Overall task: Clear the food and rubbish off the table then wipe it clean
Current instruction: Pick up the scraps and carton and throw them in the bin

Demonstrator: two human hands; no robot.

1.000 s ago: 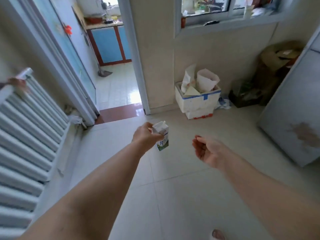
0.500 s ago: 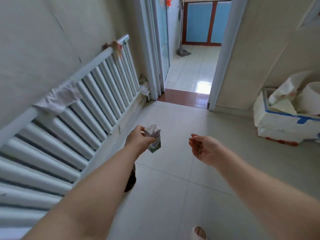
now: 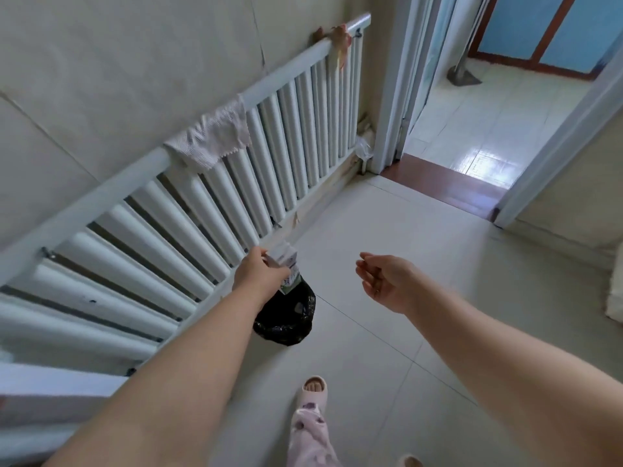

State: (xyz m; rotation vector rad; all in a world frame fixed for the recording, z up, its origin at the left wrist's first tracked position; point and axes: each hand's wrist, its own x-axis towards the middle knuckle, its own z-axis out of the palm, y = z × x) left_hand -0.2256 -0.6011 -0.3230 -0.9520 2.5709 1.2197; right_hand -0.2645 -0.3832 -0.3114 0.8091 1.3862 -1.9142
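While left hand point(image 3: 259, 279) fingers grip carton point(image 3: 288, 266) near black bag point(image 3: 286, 320), right hand point(image 3: 387, 281) — fingers relaxed

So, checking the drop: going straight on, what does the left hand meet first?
Probably the foot of the radiator; the black bin bag lies under the left hand, not ahead. Depth unclear.

A home: a white wall radiator point(image 3: 202, 203) with a cloth point(image 3: 212, 139) draped over its top rail, pale floor tiles point(image 3: 387, 382), a soft slipper point(image 3: 315, 390) on the person's foot, and a doorway point(image 3: 488, 112) onto a tiled room with blue cabinets point(image 3: 509, 21), perhaps a kitchen.
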